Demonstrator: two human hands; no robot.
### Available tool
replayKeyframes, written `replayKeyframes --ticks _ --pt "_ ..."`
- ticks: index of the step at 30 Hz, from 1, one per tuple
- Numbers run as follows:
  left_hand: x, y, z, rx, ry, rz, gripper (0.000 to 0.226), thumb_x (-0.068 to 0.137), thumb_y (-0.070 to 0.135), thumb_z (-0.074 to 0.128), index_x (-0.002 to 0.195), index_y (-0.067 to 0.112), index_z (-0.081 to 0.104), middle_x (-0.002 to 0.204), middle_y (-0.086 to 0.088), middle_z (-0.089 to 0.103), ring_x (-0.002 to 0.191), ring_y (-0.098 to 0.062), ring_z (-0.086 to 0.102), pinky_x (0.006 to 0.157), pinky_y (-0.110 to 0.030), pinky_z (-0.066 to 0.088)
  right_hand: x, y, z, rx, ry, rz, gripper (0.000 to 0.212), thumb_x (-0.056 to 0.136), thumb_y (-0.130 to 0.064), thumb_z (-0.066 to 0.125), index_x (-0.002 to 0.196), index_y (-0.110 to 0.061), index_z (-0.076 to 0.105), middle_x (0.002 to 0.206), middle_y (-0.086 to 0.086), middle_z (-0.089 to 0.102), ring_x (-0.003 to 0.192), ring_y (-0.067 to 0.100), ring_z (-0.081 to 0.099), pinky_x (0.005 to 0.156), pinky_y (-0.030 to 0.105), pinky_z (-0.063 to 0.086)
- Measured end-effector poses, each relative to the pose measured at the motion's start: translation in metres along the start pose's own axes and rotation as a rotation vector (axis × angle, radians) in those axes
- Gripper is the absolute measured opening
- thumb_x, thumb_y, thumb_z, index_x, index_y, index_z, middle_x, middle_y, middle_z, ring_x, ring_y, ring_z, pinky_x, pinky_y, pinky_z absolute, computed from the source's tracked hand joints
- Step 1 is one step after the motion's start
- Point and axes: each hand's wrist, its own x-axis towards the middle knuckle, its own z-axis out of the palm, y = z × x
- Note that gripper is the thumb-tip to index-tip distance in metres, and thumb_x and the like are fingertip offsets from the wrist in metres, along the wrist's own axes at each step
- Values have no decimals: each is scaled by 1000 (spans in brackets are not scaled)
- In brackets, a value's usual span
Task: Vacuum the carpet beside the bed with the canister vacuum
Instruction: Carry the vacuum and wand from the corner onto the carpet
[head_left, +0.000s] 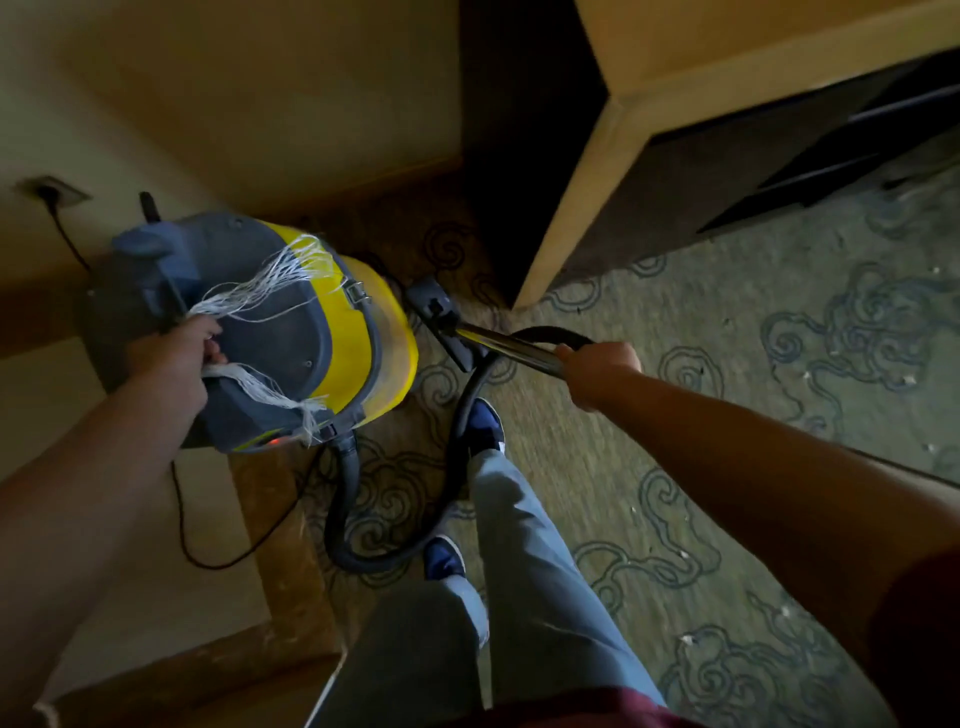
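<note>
Person's left hand (179, 358) grips vacuum (270, 332) handle, right hand (597, 371) wrapped round wand (511, 345); nozzle (439, 319) on carpet (675, 415) w/ debris; best keep nozzle flat, slow strokes.

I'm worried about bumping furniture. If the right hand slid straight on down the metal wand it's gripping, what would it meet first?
The right hand would first reach the floor head at the wand's lower end, on the carpet beside the yellow canister. The wooden furniture corner lies further right; depth is unclear.
</note>
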Motion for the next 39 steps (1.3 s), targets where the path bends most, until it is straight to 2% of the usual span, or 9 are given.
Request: replayKeyframes --ticks 2,6,11,15,18,22,26,33,39 --pt "-19 -17 -11 -4 -25 59 25 82 13 66 65 17 48 31 9 44 26 -3 39 36 -15 40 -29 -6 16 -20 47 16 65 93 -23 50 151 -28 22 102 3 65 84 23 64 57 33 39" --pt "-67 -46 -45 46 -40 141 27 83 12 63 65 14 44 28 7 42 25 -5 39 35 -14 38 -95 -12 51 22 90 68 59 92 -25 52 146 -30 31 70 -3 49 61 19 51 48 30 33" --pt "-128 -75 -77 65 -51 171 31 89 8 60 66 17 41 29 12 40 25 -3 38 35 -10 36 -168 -22 102 82 126 95 55 95 -26 46 147 -26 32 83 -1 56 85 22 63 56 32 36" --pt "-176 -119 -95 42 -26 169 30 88 10 65 68 18 44 44 7 48 33 -1 40 37 -11 37 -211 -26 144 96 127 107 60 96 -23 43 152 -21 22 85 -1 58 84 22 63 58 32 38" --pt "-206 -158 -103 32 -10 144 31 85 12 67 65 16 44 28 10 42 29 -2 38 38 -14 38 -242 -22 182 110 119 100 62 95 -22 43 153 -22 21 106 1 65 96 23 65 62 31 39" --pt "-242 -203 -115 -6 -44 121 33 86 14 66 65 18 42 29 10 40 25 -2 39 38 -13 37 -281 -20 233 148 133 123 61 93 -18 48 149 -24 27 75 -1 52 86 24 65 55 30 36" --pt "-271 -251 -133 16 -66 57 41 92 17 61 60 17 35 27 11 37 25 -5 38 37 -10 35 -317 -24 287 161 136 135 67 94 -12 46 153 -22 18 93 4 65 85 25 65 58 32 39" --pt "-297 -299 -155 3 -97 -7 43 95 14 58 61 20 32 28 14 35 27 -2 37 37 -8 30 -355 -27 290 179 139 157 53 92 -15 49 143 -18 35 105 7 64 96 30 64 60 35 41" --pt "-294 -301 -165 42 -112 -35 42 96 13 57 61 18 34 32 11 37 34 -3 37 38 -8 34 -381 -18 265 68 111 187 44 90 -21 55 133 -20 47 98 3 62 86 25 61 63 33 41"
